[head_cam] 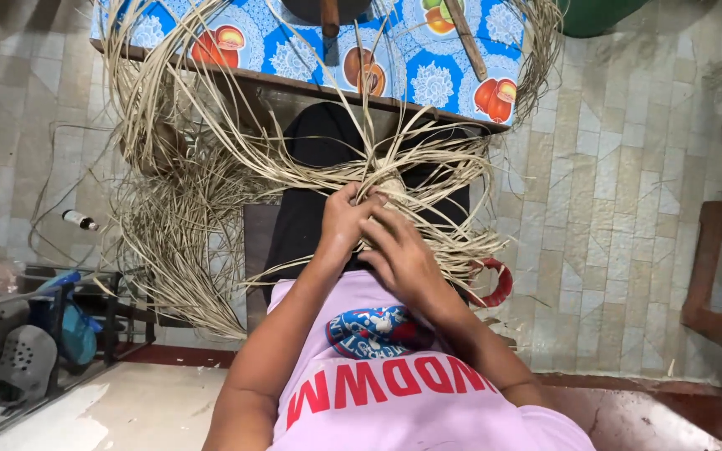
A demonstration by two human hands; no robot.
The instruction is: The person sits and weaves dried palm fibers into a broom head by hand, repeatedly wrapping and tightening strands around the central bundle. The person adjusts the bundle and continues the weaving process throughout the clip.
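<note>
Lower centre: pale pink short-sleeved shirt (403, 392) w/ red lettering and a round blue-red print, worn by the person; both forearms run up frame from it.

Centre: left hand (343, 219), fingers curled shut on the tan dried-straw strands (211, 167) at the small woven knot (391, 187). Right hand (404, 260) just beside it, touching, fingers bent over the same strands and the knot; pinch itself hidden, so grip can't be told for sure. Hands close together, over black-clad lap (311, 209).

Strands: fan out from the knot to both sides, long loops to centre left and up over the table edge; tangled heap on floor, left of lap.

Right of lap, centre: red curved plastic handle (499, 284), partly under straw.

Lower left: dark rack w/ grey and blue footwear (35, 342).

Mid left: small dark bottle w/ white cap (79, 220) on pale tiled floor (612, 192).

Right edge: brown wooden furniture frame (716, 267).

Top centre: table w/ blue fruit-print oilcloth (294, 50); brown wooden stick (466, 38) lying on it, straw draped over both corners.
</note>
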